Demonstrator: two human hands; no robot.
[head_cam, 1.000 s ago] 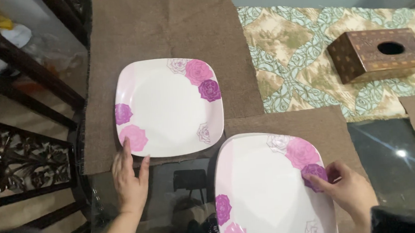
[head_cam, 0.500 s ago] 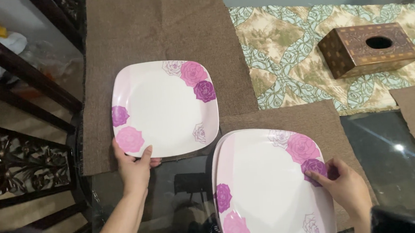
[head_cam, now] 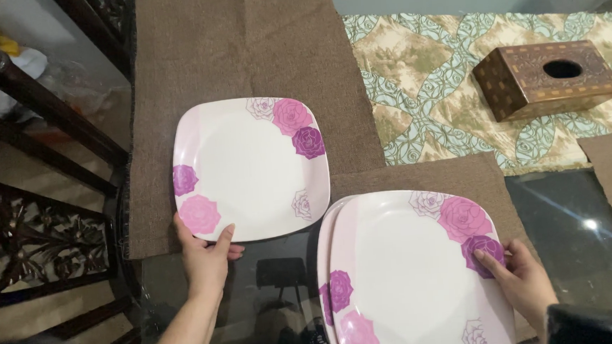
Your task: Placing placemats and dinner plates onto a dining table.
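Two square plates w/ pink and purple rose print are seen from above on a glass table partly covered w/ brown mats.

Left hand: the near-left corner of the far plate is gripped, thumb laid on the rim by the pink rose, other fingers tucked under the edge. So the hand is pinched on that plate, not spread. The plate lies mostly on the long brown mat, its near edge reaching over the mat's border toward the bare glass. Whether the corner is lifted off the mat can't be told.

Right hand: the right edge of the near plate is held, thumb pressed on the purple rose at the rim, fingers curled round the edge. Under this plate a second rim shows along the left side, so a stack of at least 2 plates is seen; the exact count can't be told. The stack sits partly on a smaller brown mat, partly over the glass. A dark sleeve is seen at the right wrist.

The two plates are near each other, far plate's right corner just beside the stack's top-left edge; touching or not can't be told.

Further back on the right, a carved wooden tissue box w/ oval opening rests on a green-and-tan patterned cloth. At left, beyond the table edge, dark carved wooden chair frames are visible.
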